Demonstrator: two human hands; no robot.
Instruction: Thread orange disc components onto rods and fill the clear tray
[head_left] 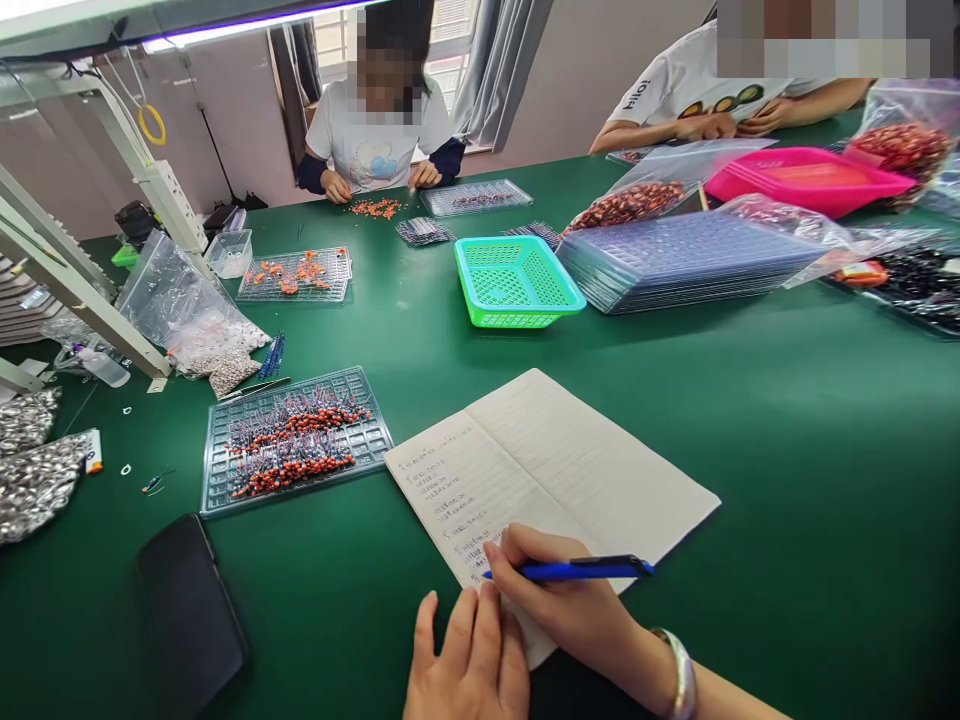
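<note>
An open notebook (600, 460) lies at a slant on the green table, with handwritten lines on its left page and a bare right page. My right hand (562, 595) is closed around a blue pen (581, 569), its tip against the lower part of the written page. A silver bangle circles that wrist. My left hand (472, 650) rests flat at the notebook's lower edge, fingers spread and holding nothing. Touching the notebook's left corner is a clear plastic tray (375, 430) filled with rows of small orange-tipped wired parts (300, 470).
A black phone (187, 610) lies at the lower left. Farther back stand a green basket (517, 285), stacked clear trays (675, 255) and a pink tray (810, 180). Bags of parts (202, 320) sit at left beside a metal frame (112, 310). Two people sit across the table.
</note>
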